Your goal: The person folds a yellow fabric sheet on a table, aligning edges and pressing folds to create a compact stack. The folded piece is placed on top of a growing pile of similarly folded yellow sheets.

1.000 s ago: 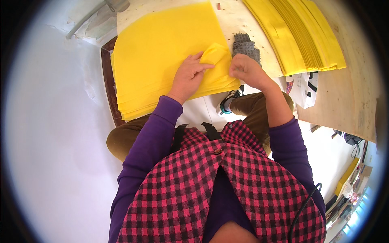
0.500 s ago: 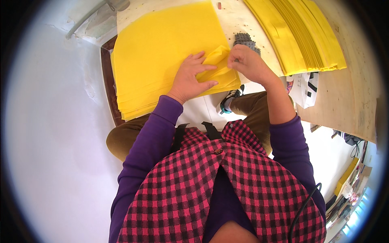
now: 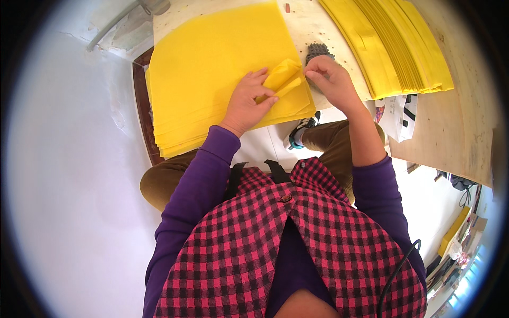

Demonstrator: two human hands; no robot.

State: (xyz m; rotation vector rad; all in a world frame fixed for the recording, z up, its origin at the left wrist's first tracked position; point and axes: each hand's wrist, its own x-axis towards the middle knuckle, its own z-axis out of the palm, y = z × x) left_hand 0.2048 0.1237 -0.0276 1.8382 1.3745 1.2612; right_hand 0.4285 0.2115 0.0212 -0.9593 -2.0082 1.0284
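Observation:
A stack of thin yellow fabric-like sheets point(image 3: 212, 63) lies in front of me on a wooden table. My left hand point(image 3: 247, 100) rests on its near right part, thumb and a finger closed on the folded-over corner of the top sheet point(image 3: 282, 74). The other fingers of that hand lie over the fold. Just right of the corner, my right hand point(image 3: 330, 79) hovers with curled fingers, thumb against forefinger; nothing shows between them. Behind it sits a grey bumpy foam pad point(image 3: 319, 51), partly covered by the hand.
Folded yellow pieces point(image 3: 389, 47) are lined up in a row at the right of the pale wooden table point(image 3: 445, 127). A white bag point(image 3: 397, 117) hangs or stands below them. A small reddish block point(image 3: 288, 8) lies at the far edge. To the left is a white wall point(image 3: 69, 159).
My right hand has drawn slightly right, off the sheet's corner. My left thumb has closed onto the fold, which now lies further over to the left as a narrow flap.

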